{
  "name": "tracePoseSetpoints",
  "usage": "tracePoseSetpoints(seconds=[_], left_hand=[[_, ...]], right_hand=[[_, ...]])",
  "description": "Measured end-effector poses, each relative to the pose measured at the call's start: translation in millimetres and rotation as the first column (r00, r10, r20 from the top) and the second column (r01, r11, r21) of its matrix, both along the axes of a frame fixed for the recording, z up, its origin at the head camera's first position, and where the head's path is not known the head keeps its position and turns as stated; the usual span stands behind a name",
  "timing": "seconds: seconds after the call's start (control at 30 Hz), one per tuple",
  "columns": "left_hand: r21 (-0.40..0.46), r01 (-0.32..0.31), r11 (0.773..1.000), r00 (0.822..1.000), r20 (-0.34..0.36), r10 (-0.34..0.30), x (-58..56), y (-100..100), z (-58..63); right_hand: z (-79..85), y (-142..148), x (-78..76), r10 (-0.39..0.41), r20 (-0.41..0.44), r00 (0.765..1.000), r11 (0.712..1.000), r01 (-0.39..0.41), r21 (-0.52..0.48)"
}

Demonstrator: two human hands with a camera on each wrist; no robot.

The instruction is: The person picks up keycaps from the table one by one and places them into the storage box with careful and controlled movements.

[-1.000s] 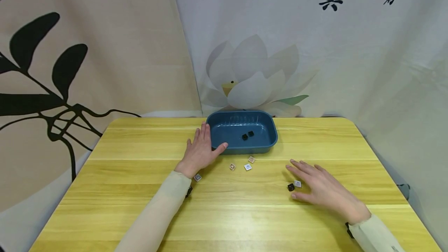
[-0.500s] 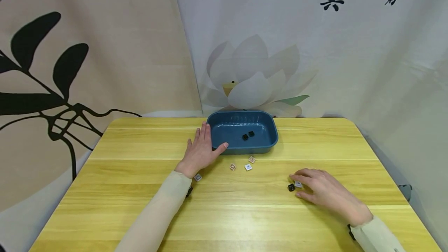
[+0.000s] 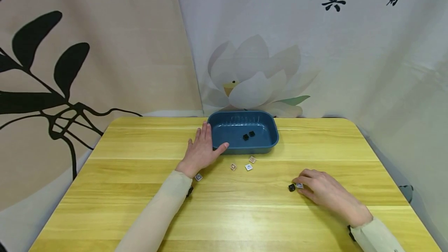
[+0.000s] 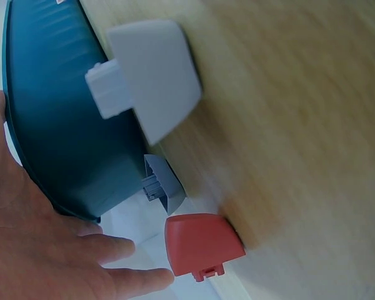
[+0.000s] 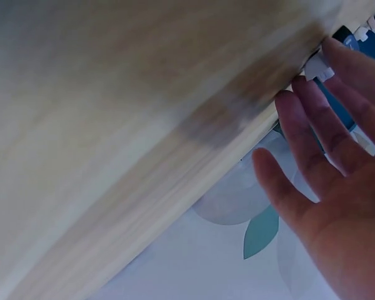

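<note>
My left hand lies with straight, spread fingers against the left side of a blue rectangular tray, its thumb at the front rim. To the right, my right hand pinches a white keycap between thumb and fingertips, low at the tabletop. That keycap also shows between the fingers in the right wrist view. Just left of it sits a black keycap. In the left wrist view a white keycap, a grey keycap and a red keycap lie near the tray.
Two black keycaps are inside the tray. In front of it, several pale keycaps lie on the wooden table, one white keycap among them. Another keycap is beside my left wrist. A printed curtain hangs behind the table.
My right hand has come down from above the black and white keycaps, its spread fingers closing in around the white one. The left hand stays at the tray.
</note>
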State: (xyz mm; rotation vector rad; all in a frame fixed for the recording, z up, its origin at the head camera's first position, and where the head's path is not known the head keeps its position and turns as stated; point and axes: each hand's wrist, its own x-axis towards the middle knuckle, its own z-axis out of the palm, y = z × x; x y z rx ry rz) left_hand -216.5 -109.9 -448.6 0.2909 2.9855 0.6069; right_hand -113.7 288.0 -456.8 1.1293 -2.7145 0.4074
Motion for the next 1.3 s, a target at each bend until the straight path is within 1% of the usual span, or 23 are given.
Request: tracePoseSetpoints(seconds=[0.23,0.37,0.43,0.5,0.73,0.97,1.1,1.3], left_hand=[[0.004,0.000,1.000,1.000,0.005,0.000,-0.7,-1,-1.3],[-0.001,0.000,1.000,1.000,0.007,0.000,-0.6,-1,-1.3],[-0.002,0.000,1.000,1.000,0.009,0.000,-0.7,-1,-1.2],[-0.001,0.000,1.000,1.000,0.011,0.000,-0.6,-1,-0.8],[0.000,0.003,1.000,1.000,0.001,-0.003,-0.4,-1,-0.2],[-0.001,0.003,1.000,1.000,-0.009,-0.003,-0.5,0,-0.9],[0.000,0.000,1.000,1.000,-0.008,0.000,-0.8,0,-1.4],[0.003,0.000,1.000,1.000,-0.016,0.000,-0.8,0,-1.9]], right_hand=[[-1.7,0,0.1,0.001,0.009,1.000,1.000,0.000,-0.023],[-0.8,0,0.7,-0.016,0.030,0.999,0.999,0.017,-0.027],[0.2,-1,0.6,-0.028,0.027,0.999,0.999,0.029,-0.026],[1.7,-1,0.0,-0.040,0.014,0.999,0.999,0.041,-0.027],[8.5,-2,-8.4,-0.038,-0.097,0.995,0.998,0.032,-0.057],[21.4,-7,-15.6,-0.079,-0.157,0.984,0.993,0.065,-0.097],[28.9,-14,-19.3,-0.122,-0.164,0.979,0.988,0.105,-0.111],[37.6,-23,-23.7,-0.171,-0.137,0.976,0.980,0.154,-0.126]])
